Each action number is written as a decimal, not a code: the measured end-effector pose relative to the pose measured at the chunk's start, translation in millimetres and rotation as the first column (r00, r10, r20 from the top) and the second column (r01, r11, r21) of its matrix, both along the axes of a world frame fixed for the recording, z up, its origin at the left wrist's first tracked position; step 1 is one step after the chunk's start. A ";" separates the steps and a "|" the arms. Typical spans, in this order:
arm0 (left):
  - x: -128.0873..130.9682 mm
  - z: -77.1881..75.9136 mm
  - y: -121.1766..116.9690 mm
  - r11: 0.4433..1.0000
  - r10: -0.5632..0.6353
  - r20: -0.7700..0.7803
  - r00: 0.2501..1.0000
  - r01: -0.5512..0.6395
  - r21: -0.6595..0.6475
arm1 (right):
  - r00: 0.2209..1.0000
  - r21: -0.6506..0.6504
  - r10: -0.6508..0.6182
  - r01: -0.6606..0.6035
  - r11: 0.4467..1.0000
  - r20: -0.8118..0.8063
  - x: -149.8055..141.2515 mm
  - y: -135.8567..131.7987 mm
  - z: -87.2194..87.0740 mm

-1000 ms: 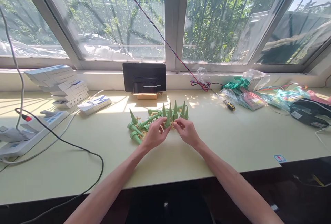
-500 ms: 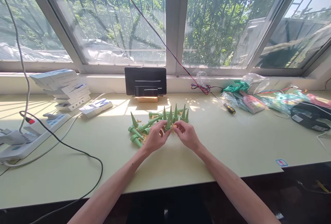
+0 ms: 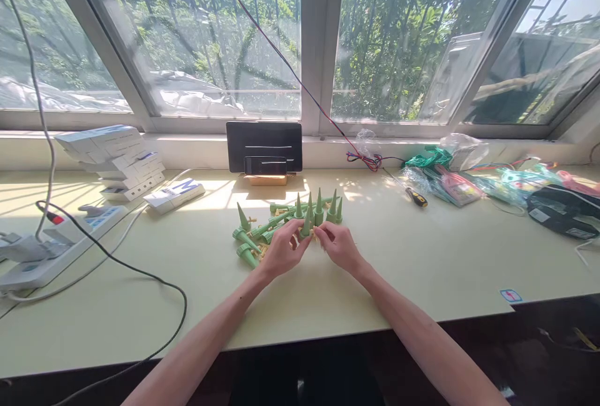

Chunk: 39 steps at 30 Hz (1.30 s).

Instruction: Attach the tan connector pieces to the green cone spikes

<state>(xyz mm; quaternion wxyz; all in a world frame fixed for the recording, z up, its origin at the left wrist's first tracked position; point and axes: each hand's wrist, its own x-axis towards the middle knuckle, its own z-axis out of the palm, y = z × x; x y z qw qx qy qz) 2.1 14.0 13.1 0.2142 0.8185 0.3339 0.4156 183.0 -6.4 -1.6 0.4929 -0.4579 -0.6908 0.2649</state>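
My left hand [image 3: 284, 248] grips a green plastic spike [image 3: 306, 225] with a ribbed collar, its point upward. Close against it, my right hand [image 3: 339, 245] pinches a small yellow valve piece [image 3: 314, 230] at the side of that spike's collar; the fingers partly hide it. Several more green spikes [image 3: 319, 207] stand point up just behind both hands. To the left of my left hand, other green spikes [image 3: 245, 253] lie on their sides among small yellow pieces [image 3: 262, 251], with one spike [image 3: 242, 216] upright there.
A tablet [image 3: 264, 143] and phone lean on a wooden stand. White boxes [image 3: 117, 159] are stacked at left, by a power strip [image 3: 70, 250] with cables crossing the table [image 3: 422, 268]. At right lie a screwdriver [image 3: 416, 197], bagged items [image 3: 457, 184] and a black pouch [image 3: 562, 209].
Both hands stay almost in place. The held spike has shifted very slightly, and the right fingers have moved a little at its collar.
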 end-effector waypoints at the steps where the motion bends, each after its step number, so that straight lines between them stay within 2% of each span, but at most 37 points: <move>1: 0.0 0.3 -0.2 1.000 -0.003 -0.002 1.000 0.003 0.003 | 1.000 0.001 0.000 0.000 1.000 0.001 0.1 0.2 -0.1; 8: 0.6 -0.5 0.3 1.000 -0.021 -0.010 1.000 0.021 -0.004 | 1.000 -0.014 -0.013 0.013 1.000 0.010 0.5 0.6 0.1; 15: 1.1 -1.5 1.3 0.999 0.033 0.013 0.999 -0.032 -0.016 | 0.999 0.016 0.007 -0.006 1.000 -0.032 0.0 -2.6 4.5; 21: 1.7 0.4 1.6 1.000 0.016 0.015 1.000 -0.016 0.014 | 0.999 0.017 0.021 -0.020 1.000 -0.039 1.2 -1.1 3.1; 39: 0.4 2.5 -0.9 0.999 -0.044 0.002 0.999 0.045 -0.019 | 1.000 -0.009 -0.014 0.014 1.000 0.018 2.3 -0.5 -0.2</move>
